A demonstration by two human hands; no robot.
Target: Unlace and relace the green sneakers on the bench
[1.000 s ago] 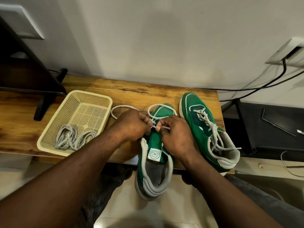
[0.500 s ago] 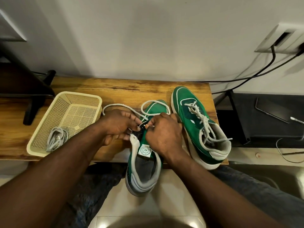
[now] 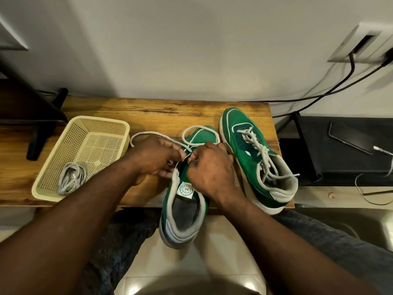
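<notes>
Little change since half a second ago: left hand (image 3: 153,158) and right hand (image 3: 209,167) stay over the near sneaker (image 3: 182,211), fingertips now tighter together. Both grips pinch the white lace (image 3: 148,134); the fingers hide the eyelet. The sneaker's toe is on the table (image 3: 148,111), heel overhanging the edge. Laced sneaker (image 3: 251,145) just right of it. Yellow basket (image 3: 102,121) to the left holds grey laces (image 3: 71,182). Counts: two sneakers, one basket.
</notes>
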